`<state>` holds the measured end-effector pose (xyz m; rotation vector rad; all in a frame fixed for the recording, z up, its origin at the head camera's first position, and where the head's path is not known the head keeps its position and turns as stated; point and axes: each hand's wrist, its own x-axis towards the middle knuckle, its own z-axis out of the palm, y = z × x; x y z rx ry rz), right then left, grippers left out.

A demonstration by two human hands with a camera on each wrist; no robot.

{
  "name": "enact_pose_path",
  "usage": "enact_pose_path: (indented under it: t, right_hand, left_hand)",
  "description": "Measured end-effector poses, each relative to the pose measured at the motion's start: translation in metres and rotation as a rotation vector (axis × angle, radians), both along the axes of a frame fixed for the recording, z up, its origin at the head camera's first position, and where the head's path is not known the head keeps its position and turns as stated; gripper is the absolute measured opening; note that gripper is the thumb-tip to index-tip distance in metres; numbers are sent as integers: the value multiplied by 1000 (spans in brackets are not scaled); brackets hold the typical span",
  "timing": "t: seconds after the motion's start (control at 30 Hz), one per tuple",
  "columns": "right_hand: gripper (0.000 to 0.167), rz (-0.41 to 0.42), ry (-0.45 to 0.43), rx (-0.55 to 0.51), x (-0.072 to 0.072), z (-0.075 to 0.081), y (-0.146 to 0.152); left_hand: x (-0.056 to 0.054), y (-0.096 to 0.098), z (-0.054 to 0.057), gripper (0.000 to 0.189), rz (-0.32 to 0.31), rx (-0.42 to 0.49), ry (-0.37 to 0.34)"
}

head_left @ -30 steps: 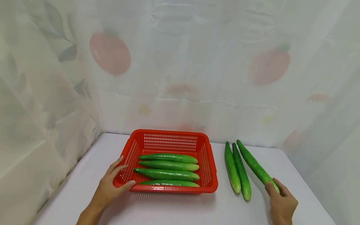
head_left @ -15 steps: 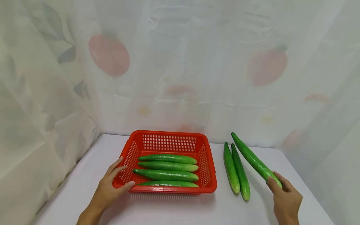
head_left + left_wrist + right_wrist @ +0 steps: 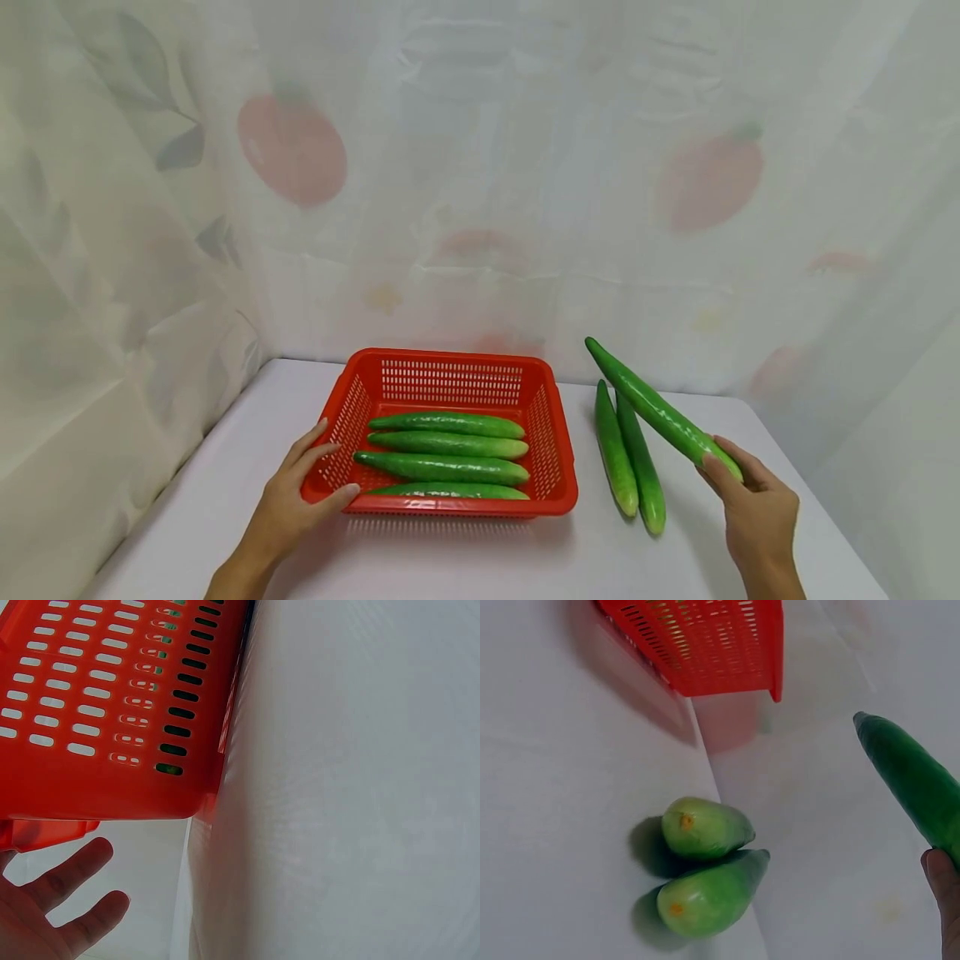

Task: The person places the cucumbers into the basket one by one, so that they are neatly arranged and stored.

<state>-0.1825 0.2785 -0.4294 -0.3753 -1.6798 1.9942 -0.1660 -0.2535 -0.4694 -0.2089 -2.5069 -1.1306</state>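
Note:
My right hand point(image 3: 761, 504) pinches a green cucumber point(image 3: 652, 407) by its pale end, thumb on one side and fingers on the other. The cucumber slants up and left above the table, its dark tip crossing over the top of one of two cucumbers lying side by side point(image 3: 618, 454). Its thumb shows against the cucumber in the right wrist view. My left hand point(image 3: 288, 496) lies at the front left corner of a red plastic basket point(image 3: 457, 503), fingers spread along the rim. Inside the basket, several cucumbers point(image 3: 450, 467) lie crosswise in a row; the front one is partly hidden by the rim.
A white table point(image 3: 420, 567) carries the basket and the loose cucumbers. Behind it hangs a pale curtain point(image 3: 585, 208) with printed fruit, and a similar sheet point(image 3: 75, 333) closes off the left side.
My right hand has raised the cucumber off the table and carried it leftward, so its tip now overlaps a neighbouring cucumber. My left hand stays at the basket corner.

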Motion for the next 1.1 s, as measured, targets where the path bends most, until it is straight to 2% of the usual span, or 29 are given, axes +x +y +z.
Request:
enact_pose_path:
  t: [0.23,0.33,0.53,1.1]
  right_hand:
    - [43,62,4,49,0,13,-5]
    - [42,100,47,59,0,17,-7]
    - [37,198,156,1,-4,26,-16]
    - [41,360,174,134,-25,45,-47]
  left_hand:
    - [1,2,2,54,-3,-10,19]
    - [1,2,2,54,-3,-9,22]
    - [1,2,2,55,-3,2,3]
    - [2,3,5,54,-7,5,8]
